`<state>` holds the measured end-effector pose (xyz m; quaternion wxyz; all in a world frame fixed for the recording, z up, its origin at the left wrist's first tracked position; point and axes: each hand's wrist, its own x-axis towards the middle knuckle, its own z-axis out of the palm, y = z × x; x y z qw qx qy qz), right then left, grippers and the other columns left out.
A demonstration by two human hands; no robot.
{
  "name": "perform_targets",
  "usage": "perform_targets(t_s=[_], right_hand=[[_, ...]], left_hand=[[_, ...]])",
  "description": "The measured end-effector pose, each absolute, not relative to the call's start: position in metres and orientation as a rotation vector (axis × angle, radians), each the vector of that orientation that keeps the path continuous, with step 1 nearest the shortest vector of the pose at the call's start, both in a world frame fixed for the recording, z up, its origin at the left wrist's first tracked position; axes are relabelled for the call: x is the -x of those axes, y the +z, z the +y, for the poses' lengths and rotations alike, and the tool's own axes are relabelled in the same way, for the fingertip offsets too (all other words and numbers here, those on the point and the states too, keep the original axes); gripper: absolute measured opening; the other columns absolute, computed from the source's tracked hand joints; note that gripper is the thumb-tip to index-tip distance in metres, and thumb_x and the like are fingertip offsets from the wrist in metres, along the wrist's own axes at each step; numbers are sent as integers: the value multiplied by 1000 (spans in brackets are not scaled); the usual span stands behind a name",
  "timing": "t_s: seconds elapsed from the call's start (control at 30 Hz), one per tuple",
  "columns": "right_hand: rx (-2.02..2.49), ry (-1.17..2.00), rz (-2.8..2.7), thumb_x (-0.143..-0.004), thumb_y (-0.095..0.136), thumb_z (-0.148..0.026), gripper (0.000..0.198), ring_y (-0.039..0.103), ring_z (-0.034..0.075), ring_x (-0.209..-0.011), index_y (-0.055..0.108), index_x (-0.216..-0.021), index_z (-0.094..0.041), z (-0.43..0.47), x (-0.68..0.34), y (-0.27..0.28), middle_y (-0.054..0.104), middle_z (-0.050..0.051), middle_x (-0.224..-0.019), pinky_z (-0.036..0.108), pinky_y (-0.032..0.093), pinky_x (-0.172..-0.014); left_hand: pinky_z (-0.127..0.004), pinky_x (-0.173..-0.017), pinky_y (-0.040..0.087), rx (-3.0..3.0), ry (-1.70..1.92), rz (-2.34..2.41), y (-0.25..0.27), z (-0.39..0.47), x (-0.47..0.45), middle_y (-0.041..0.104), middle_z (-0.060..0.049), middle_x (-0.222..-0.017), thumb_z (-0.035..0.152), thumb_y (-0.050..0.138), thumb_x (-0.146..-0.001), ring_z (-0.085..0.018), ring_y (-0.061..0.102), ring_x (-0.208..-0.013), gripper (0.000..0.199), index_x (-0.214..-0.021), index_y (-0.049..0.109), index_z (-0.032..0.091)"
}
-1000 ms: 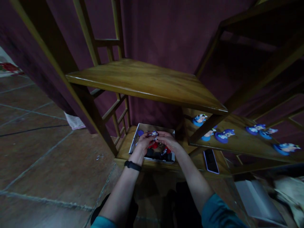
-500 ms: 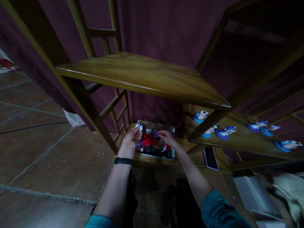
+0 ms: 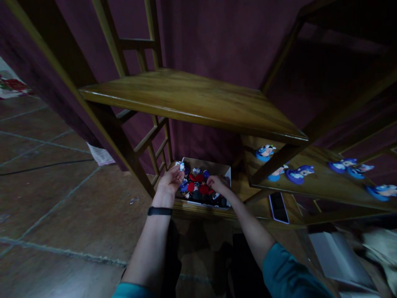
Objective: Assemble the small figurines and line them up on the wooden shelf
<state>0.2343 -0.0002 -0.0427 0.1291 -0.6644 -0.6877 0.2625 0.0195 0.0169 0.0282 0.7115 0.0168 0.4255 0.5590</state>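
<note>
A shallow white cardboard box (image 3: 223,169) stands on the low wooden shelf, filled with small red, black, blue and purple figurines (image 3: 198,186). My left hand (image 3: 171,182) is at the box's left side, its fingers closed on a small white-and-blue figurine (image 3: 181,166). Inside the right part of the box is my right hand (image 3: 217,184), fingers curled together among the red and purple figurines. What those fingertips hold, if anything, is too small and dark to make out.
Above the box juts a wooden shelf board (image 3: 192,97). To the right, several blue and purple figurines (image 3: 299,174) lie on another shelf. A phone (image 3: 278,207) rests on the lower ledge. A wooden post (image 3: 119,153) stands at left.
My right hand has dropped slightly toward the red figurines, and its fingers have curled in. My left hand keeps the small figurine at nearly the same place. The view has shifted a little.
</note>
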Motion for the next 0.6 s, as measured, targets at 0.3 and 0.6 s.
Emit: perform_targets(t_s=[0.3,0.6], right_hand=[[1667,593,-2190,-78,41,-7,58,36,17,-124,38,-133,-22,6,-213,-60,43,5,-136,32,28,-103],[1876,769,-2051,-75,43,-8,37,57,18,-93,66,-97,-26,7,-215,-55,66,0,-96,29,41,-84]], left_hand=[[-18,-49,49,-34,1206,921,24,18,-27,63,-5,-63,5,55,-77,-11,61,-57,8,-74,59,12],[-19,-50,50,-15,1195,954,27,18,-24,62,-5,-63,6,55,-77,-11,61,-57,8,-74,58,13]])
